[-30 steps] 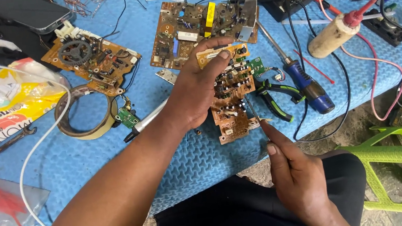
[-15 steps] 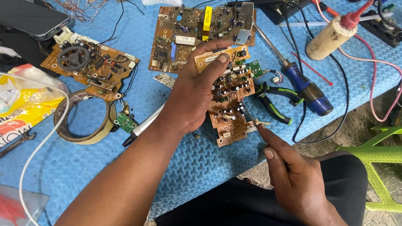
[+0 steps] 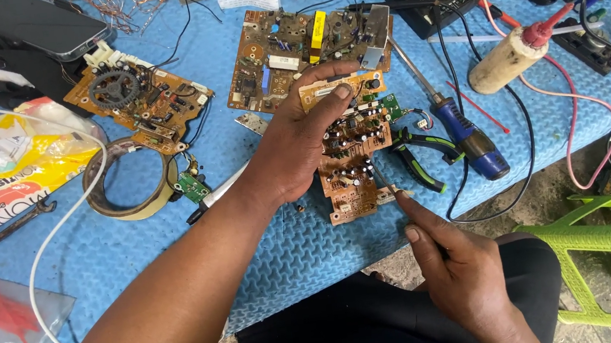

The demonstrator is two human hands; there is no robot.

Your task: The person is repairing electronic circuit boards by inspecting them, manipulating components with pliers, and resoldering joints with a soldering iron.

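In the head view, the left hand (image 3: 296, 150) presses a small brown circuit board (image 3: 354, 162) flat on the blue foam mat (image 3: 283, 249), fingers clamped across its top edge, apparently to steady it. The right hand (image 3: 456, 273) pinches a thin metal tool (image 3: 382, 182) (its kind unclear) whose tip meets the board's lower edge. 2 larger boards (image 3: 139, 98) lie behind, and a blue-handled screwdriver (image 3: 460, 129) beside green-handled pliers (image 3: 421, 155).

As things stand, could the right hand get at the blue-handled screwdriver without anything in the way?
Probably yes. The right hand rests at the mat's near edge, and the blue-handled screwdriver lies just beyond it in the open. Only the green-handled pliers and a black wire lie near it.
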